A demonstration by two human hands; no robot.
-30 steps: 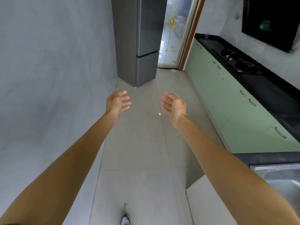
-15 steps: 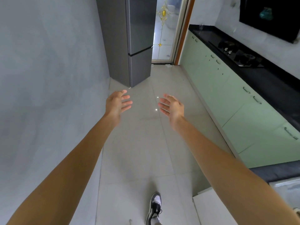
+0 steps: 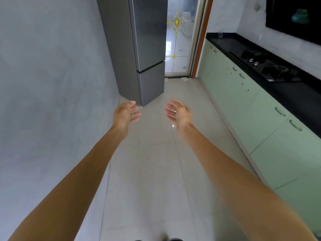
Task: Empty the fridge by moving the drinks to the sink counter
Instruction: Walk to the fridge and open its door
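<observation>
While both bare arms reach forward over the pale tiled floor (image 3: 151, 171), the left hand (image 3: 125, 114) and the right hand (image 3: 179, 113) hang in the air, palms turned toward each other, fingers loosely spread. Neither holds or touches anything; a strip of floor shows between them. Fridge (image 3: 149, 40): tall, dark grey, upright against the grey wall (image 3: 52, 84) on the left, ahead of the hands. Upper and lower doors both closed, so its contents are hidden. Left fingertips appear near the fridge's bottom corner, not in contact. Right side: pale green cabinets (image 3: 260, 122) under a black counter (image 3: 295, 100), a cooktop (image 3: 264, 66) set into it. Glass door (image 3: 178, 40) with a yellow ornament stands beyond the fridge. Dark shoe tip (image 3: 174, 239) at bottom edge.
</observation>
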